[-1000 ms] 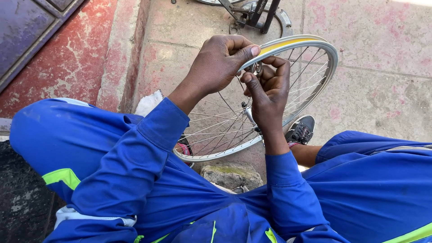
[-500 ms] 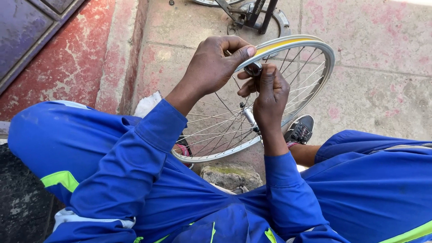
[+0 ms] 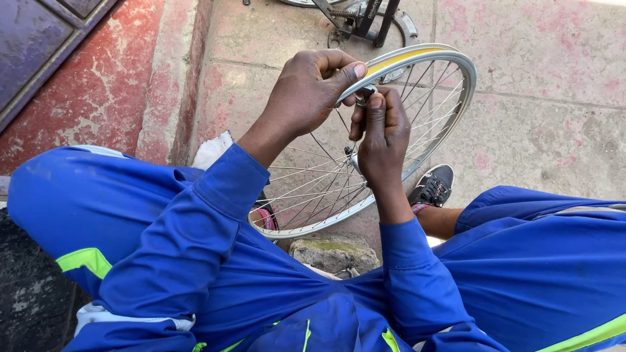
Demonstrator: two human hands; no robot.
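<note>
The left hand clenches the silver bicycle wheel rim at its top edge, thumb pressed on it. Just beside, the right hand pinches a small metal tool against the spokes. A stone lies below the wheel, a black shoe beside it, on the concrete floor.

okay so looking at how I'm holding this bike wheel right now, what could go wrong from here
The left hand alone grips the rim, so the wheel could twist or slip. The right hand works a small metal tool among thin spokes; it might slip and pinch fingers.
</note>
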